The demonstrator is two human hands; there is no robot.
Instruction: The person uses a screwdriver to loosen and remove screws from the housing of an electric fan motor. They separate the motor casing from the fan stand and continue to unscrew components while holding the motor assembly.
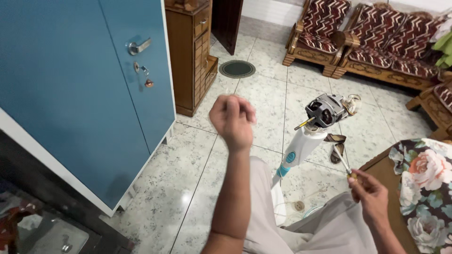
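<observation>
While the left hand (232, 120) hangs raised in a loose, empty fist, the right hand (369, 193) pinches a thin screwdriver (343, 162) — fan motor (325, 110) bared atop the white stand (299, 148), mid-disassembly. Next move likely needs the tip seated squarely on a screw.

Head camera, looking down over hands, floor close.
</observation>
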